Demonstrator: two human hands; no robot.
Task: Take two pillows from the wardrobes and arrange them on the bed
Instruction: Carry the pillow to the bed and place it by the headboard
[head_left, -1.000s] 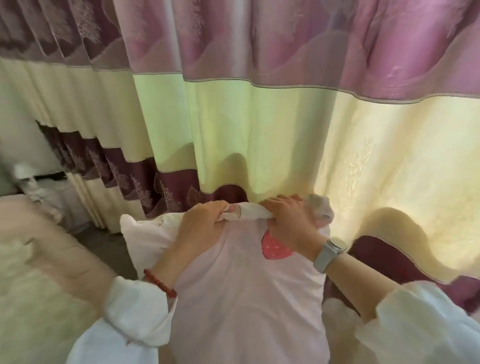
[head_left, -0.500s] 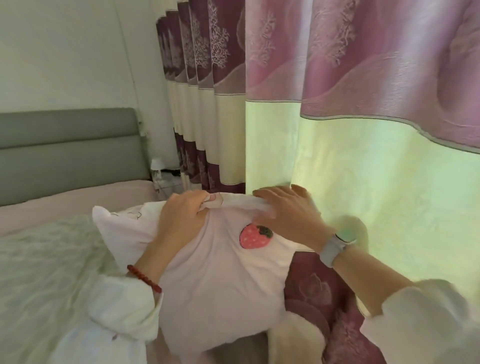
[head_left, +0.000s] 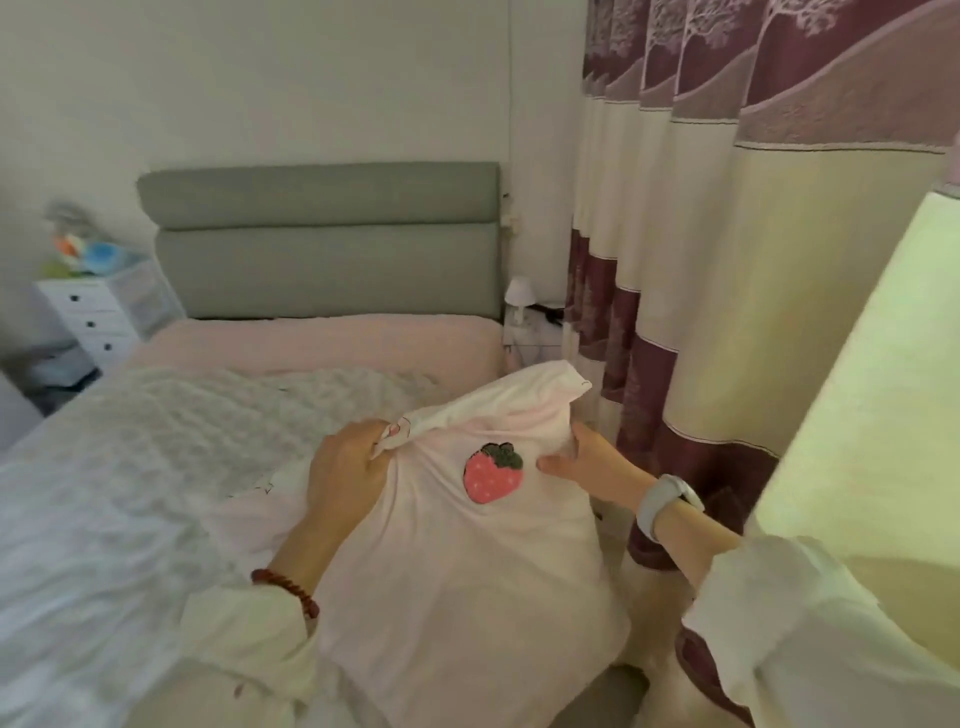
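I hold a pale pink pillow (head_left: 467, 582) with a red strawberry patch in front of my chest, over the bed's right edge. My left hand (head_left: 348, 473) is bunched tightly on the fabric at the pillow's top edge. My right hand (head_left: 587, 462) grips the pillow's upper right side, fingers wrapped on the cloth. The bed (head_left: 322, 338) has a pink sheet at its head and a light quilted blanket (head_left: 130, 467) across the middle. No second pillow is in view.
A grey padded headboard (head_left: 322, 244) stands against the white wall. Purple and cream curtains (head_left: 727, 260) hang close on the right. A white drawer unit (head_left: 98, 317) with toys on top sits at the bed's far left. A small white lamp (head_left: 519, 296) is beside the headboard.
My view has swung left from the curtains to the bed and headboard. The pillow stays in both hands, and my right hand has slid from the top edge to the right side.
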